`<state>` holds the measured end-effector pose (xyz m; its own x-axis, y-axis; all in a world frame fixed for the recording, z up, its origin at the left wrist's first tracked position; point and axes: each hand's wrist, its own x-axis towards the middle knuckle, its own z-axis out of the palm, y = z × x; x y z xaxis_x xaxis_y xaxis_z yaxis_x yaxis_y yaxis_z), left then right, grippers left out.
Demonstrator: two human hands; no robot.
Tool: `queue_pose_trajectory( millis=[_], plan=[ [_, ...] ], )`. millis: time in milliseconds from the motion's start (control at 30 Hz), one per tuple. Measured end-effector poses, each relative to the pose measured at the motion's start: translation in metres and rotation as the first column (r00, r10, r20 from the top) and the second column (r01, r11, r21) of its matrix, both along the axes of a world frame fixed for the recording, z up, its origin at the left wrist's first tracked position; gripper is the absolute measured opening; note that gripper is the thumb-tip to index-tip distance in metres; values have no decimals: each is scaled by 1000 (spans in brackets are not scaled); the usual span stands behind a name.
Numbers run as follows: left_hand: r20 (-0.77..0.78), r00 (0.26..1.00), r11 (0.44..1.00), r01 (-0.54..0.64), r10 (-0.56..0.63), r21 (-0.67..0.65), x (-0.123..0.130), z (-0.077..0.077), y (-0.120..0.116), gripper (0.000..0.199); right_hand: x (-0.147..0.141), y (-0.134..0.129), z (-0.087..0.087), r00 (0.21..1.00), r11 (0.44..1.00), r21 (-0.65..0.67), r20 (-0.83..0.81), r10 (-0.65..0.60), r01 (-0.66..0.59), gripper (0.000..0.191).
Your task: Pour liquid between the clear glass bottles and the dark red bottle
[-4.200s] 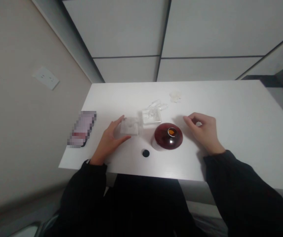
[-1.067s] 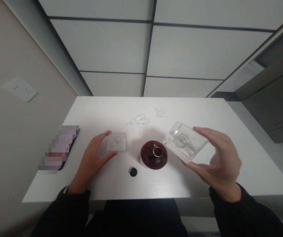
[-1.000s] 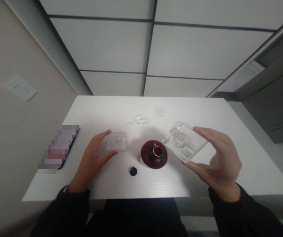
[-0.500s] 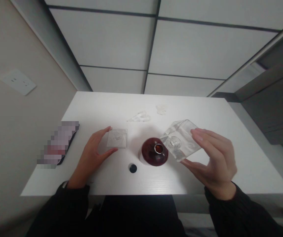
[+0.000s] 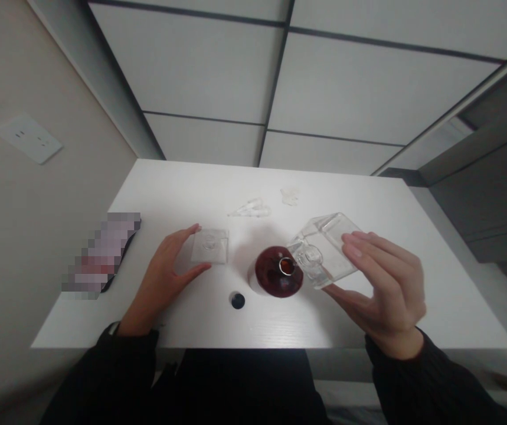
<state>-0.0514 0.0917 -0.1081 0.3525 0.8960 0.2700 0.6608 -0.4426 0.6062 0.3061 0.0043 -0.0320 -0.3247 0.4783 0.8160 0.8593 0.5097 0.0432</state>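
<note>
Your right hand [image 5: 388,289] is pinching a clear square container [image 5: 330,248], thumb under its near edge, fingers along its right side. Container's off the surface [image 5: 346,195], tipped left, round neck facing down-left. Its left corner overlaps the right side of the dark red bottle [image 5: 275,280] from this view; touching or not, can't tell. Bottle stands upright, ring-rimmed mouth up, orange-brown inside, just left of your container.

Your left hand [image 5: 162,280] sits low at a second clear piece [image 5: 218,251], square with a round feature, flat on the surface. Thumb and forefinger spread around it, thumb at the near edge, forefinger at the far left corner. Can't tell if you're squeezing. That piece is left of the bottle, a gap between.

Small black disc [image 5: 238,301] lies in front of the bottle, to its left. Behind: slim clear pieces [image 5: 253,209], then a whitish translucent scrap [image 5: 289,196] a bit farther right. Pixelated phone-like slab [image 5: 107,248] at the surface's left edge. Wall outlet [image 5: 29,139] above it. You've got dark sleeves [image 5: 421,383] on both arms.
</note>
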Motion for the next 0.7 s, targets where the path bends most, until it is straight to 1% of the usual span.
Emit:
queue_pose_trajectory(
  millis=[133, 300, 400, 567, 700],
  plan=[
    [-7, 1000, 1000, 1, -1, 2, 1, 1, -1, 70, 0, -1, 2, 1000, 1000, 10, 12, -3, 3, 80],
    [-2, 1000, 1000, -3, 3, 1, 1, 2, -2, 70, 1, -1, 2, 999, 1000, 8, 39, 4, -5, 84],
    [1, 1000, 1000, -1, 1, 3, 1, 2, -1, 69, 2, -1, 2, 999, 1000, 18, 41, -5, 4, 83],
    [-8, 1000, 1000, -17, 17, -23, 2, 2, 0, 67, 3, -2, 3, 998, 1000, 7, 55, -22, 22, 80],
    [7, 1000, 1000, 2, -2, 3, 2, 1, 1, 68, 3, -1, 6, 997, 1000, 18, 79, -16, 15, 79]
  ],
)
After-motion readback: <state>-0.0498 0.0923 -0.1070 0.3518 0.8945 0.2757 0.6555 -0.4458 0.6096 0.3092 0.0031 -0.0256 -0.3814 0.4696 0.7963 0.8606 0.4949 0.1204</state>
